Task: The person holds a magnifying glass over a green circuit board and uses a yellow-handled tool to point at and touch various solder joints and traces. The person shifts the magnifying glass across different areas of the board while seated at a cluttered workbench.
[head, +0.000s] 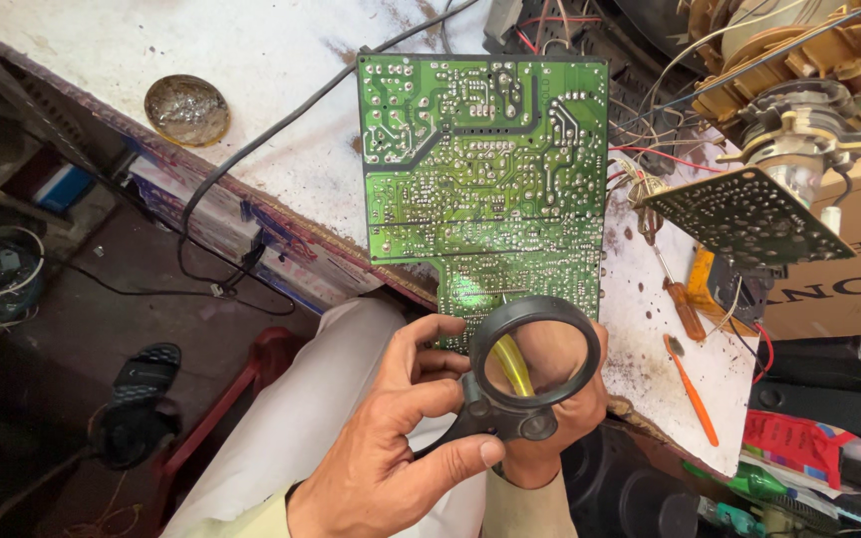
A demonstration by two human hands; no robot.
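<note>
left hand (391, 428) clamps the magnifier (533, 351) at the green circuit board's (485, 169) six o'clock edge; right hand (565, 399) (mostly hidden) grips that edge. inspection looks underway, board's twelve o'clock half unchecked.

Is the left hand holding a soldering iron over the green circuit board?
No, the left hand holds a black magnifying glass over the green circuit board.

Circuit board (485, 169) sitting on the workbench (251, 50), near edge hanging over toward the lap. Magnifying glass (533, 351) right in front of that edge, pinched in the left hand (401, 438), right hand (560, 399) just behind the lens. Round tin (187, 109) off to the left, cable (261, 149) between tin and board. Two screwdrivers (685, 329) to the right, smaller board (749, 214) above those. Sandal (137, 399) down on the floor, far left.
</note>
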